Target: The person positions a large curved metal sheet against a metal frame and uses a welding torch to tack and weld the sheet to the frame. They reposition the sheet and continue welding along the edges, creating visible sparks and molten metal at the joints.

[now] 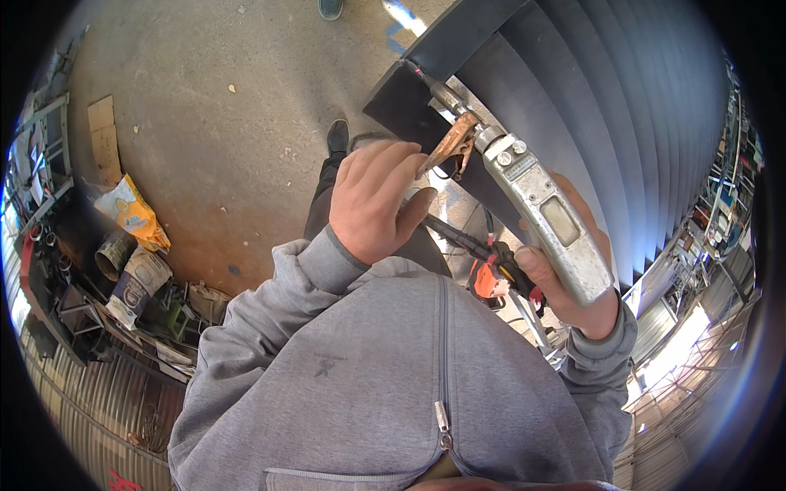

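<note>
Right hand (561, 295) wrapped round the body of a silver handheld tool (544, 217), thumb on 1 side, fingers on the other; left hand (372, 196) curved, fingers close together, beside the tool's rust-brown lever (450, 147), though whether it pinches the lever's end cannot be told. The tool's narrow tip lies over the corner of a dark slatted panel (565, 106), contact unclear. Possible faults: a loose right-hand grip could let the tool tilt and scratch the panel; fingers straying beneath the lever could be nipped
</note>
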Demonstrator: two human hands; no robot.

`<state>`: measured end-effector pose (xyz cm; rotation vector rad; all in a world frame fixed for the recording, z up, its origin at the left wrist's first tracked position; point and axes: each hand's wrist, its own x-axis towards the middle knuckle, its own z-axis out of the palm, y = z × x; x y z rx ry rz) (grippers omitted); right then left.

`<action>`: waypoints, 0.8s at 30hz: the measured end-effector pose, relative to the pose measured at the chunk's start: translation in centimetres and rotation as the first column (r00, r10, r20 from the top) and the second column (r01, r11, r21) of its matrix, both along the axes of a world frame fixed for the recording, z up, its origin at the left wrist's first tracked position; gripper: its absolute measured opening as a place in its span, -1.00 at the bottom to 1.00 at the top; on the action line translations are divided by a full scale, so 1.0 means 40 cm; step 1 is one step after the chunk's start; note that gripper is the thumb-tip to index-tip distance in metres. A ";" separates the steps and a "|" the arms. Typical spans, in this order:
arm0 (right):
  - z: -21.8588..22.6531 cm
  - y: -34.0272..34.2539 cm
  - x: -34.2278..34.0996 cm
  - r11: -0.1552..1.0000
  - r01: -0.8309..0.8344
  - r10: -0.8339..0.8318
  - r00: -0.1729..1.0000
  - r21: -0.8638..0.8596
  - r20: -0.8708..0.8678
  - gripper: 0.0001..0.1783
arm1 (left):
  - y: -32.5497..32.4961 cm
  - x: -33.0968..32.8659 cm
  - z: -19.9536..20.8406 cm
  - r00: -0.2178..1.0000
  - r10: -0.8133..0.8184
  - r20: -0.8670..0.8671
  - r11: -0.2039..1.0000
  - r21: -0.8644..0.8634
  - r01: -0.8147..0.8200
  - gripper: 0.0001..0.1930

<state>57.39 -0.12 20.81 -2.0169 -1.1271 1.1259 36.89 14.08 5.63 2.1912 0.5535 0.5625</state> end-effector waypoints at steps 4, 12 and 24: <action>-0.002 0.016 0.005 1.000 -0.019 0.018 1.000 -0.016 -0.022 -0.18 | -0.008 -0.030 -0.023 0.999 0.031 -0.011 0.998 -0.058 -0.031 -0.57; -0.014 0.031 0.022 0.996 -0.073 0.072 0.997 0.041 0.042 -0.16 | -0.030 -0.101 -0.085 0.983 0.029 -0.181 0.989 -0.140 -0.055 -0.64; -0.018 0.033 0.025 0.999 -0.040 0.040 0.999 0.029 -0.010 -0.16 | -0.099 -0.277 -0.312 0.830 0.011 -0.557 0.960 -0.227 -0.165 -0.65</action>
